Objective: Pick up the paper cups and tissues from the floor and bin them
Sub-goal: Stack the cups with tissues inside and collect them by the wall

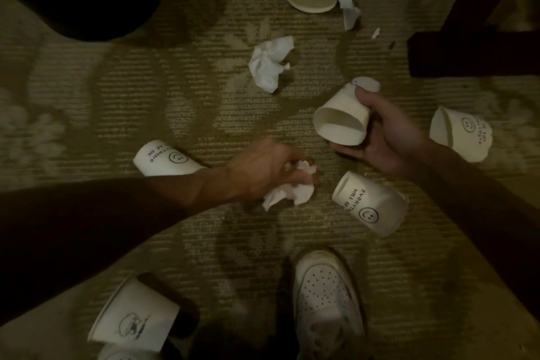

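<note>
Crumpled white tissue (292, 191) is pinched in left hand (263, 172) just above patterned carpet (146, 90); plain white paper cup (340, 118), mouth twd camera, is gripped in right hand (385, 137), w/ other cups lying nearby

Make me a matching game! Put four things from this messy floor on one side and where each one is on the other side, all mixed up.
Things:
1. plain cup
2. crumpled tissue
3. white shoe
4. second tissue

Places:
A. lying free on the carpet, nobody touching it
B. in the right hand
C. at the bottom of the picture, on the carpet
D. under the left hand fingers

Pairs: 1-B, 2-D, 3-C, 4-A
</note>
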`<state>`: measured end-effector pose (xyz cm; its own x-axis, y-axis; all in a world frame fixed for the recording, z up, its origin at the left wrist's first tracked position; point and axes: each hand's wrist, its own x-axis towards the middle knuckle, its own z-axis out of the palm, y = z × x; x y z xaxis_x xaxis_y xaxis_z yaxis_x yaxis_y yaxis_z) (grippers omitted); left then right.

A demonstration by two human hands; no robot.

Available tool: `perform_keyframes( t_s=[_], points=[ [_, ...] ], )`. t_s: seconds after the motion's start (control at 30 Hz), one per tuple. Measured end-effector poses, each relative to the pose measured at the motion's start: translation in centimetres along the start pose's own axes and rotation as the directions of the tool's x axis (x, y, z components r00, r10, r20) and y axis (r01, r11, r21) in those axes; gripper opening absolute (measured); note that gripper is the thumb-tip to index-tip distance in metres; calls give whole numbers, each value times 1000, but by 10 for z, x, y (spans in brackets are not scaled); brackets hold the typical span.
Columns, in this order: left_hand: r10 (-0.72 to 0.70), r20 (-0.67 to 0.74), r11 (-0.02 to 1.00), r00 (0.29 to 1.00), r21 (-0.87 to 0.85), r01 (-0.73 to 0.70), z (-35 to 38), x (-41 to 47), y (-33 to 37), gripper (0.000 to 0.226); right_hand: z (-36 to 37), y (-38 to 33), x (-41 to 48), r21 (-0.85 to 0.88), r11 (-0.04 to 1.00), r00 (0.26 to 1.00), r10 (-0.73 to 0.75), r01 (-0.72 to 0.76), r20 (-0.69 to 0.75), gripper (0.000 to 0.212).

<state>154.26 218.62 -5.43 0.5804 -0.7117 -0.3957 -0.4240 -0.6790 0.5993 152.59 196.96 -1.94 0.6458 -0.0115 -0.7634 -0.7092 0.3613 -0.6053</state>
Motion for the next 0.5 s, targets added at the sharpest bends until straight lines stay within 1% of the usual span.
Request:
perform_keyframes(
  t_s=[0.07, 0.13, 0.2, 0.27, 0.33, 0.37, 0.43, 0.5],
  points=[
    [-33, -118, 998, 993, -51, 27, -18, 3, -7, 42, 2, 0, 4, -4, 1000, 1000, 1, -1, 8, 62],
    [-52, -239, 997, 970, -60, 39, -43, 8, -11, 44, 5, -2, 8, -1, 1000, 1000, 2, -2, 13, 61],
    [-82, -349, 996, 934, -66, 62, -69, 16, -18, 28, 8, -6, 14, 0, 1000, 1000, -1, 1, 17, 59],
    [-148, -430, 989, 891, -81, 125, -91, 28, -24, 35, 11, -10, 18, 4, 1000, 1000, 1, -1, 22, 55],
    [-210, -478, 978, 853, -105, 181, -105, 42, -34, 37, 14, -14, 22, 8, 1000, 1000, 7, -8, 30, 53],
    [-218, -491, 976, 844, -89, 200, -110, 49, -39, 38, 15, -15, 24, 8, 1000, 999, 10, -10, 31, 52],
    [-215, -488, 975, 846, -57, 216, -116, 63, -45, 43, 17, -18, 27, 11, 1000, 999, 11, -11, 31, 53],
    [-177, -458, 981, 871, -9, 195, -116, 73, -47, 44, 17, -20, 29, 17, 1000, 1000, 11, -12, 23, 53]
  ],
)
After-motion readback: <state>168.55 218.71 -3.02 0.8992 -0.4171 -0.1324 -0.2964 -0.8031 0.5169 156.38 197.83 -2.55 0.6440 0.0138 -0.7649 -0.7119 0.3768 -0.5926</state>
